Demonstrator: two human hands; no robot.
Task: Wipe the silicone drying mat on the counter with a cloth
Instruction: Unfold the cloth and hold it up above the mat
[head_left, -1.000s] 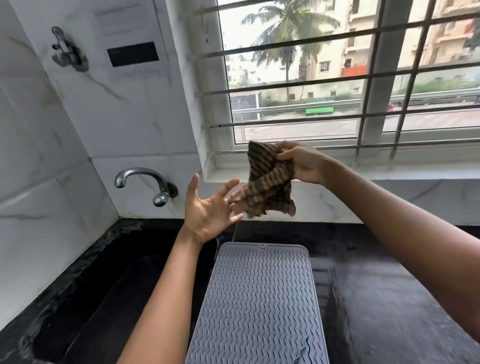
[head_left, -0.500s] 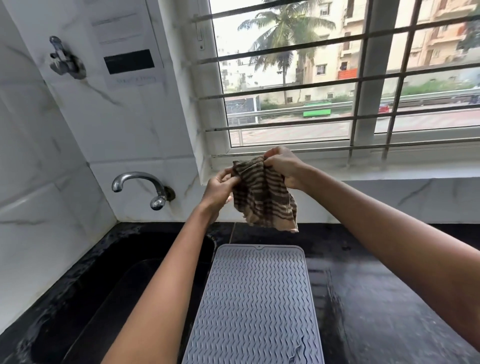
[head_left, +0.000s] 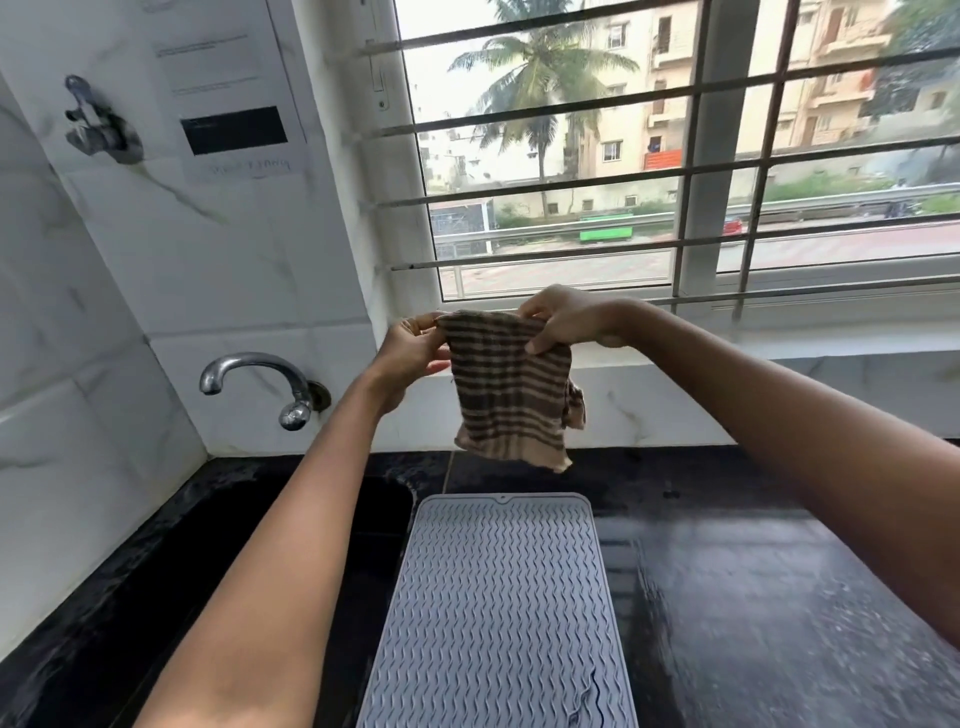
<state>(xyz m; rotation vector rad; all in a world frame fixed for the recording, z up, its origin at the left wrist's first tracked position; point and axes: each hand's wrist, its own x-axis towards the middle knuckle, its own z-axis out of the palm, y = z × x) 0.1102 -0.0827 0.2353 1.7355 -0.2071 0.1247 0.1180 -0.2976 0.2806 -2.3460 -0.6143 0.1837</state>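
Head view had both of my forearms reaching forward and up, meeting in front of the window sill. I had my left hand (head_left: 410, 348) closed on the top left corner of the cloth (head_left: 506, 389), thumb toward me and fingers curled behind the fabric. My right hand (head_left: 566, 319) pinched the top right corner, wrist bent down, thumb pressed on the front of the weave. Between the two grips the upper edge was pulled fairly taut, and the brown-and-tan striped cloth hung flat below them, its lower right side bunched a little. It hung in the air, well clear of the silicone drying mat (head_left: 498, 608), which lay flat on the black counter (head_left: 753, 597) below and nearer to me, just beside the sink (head_left: 291, 545). My left forearm crossed above the sink, near the tap (head_left: 260, 379).
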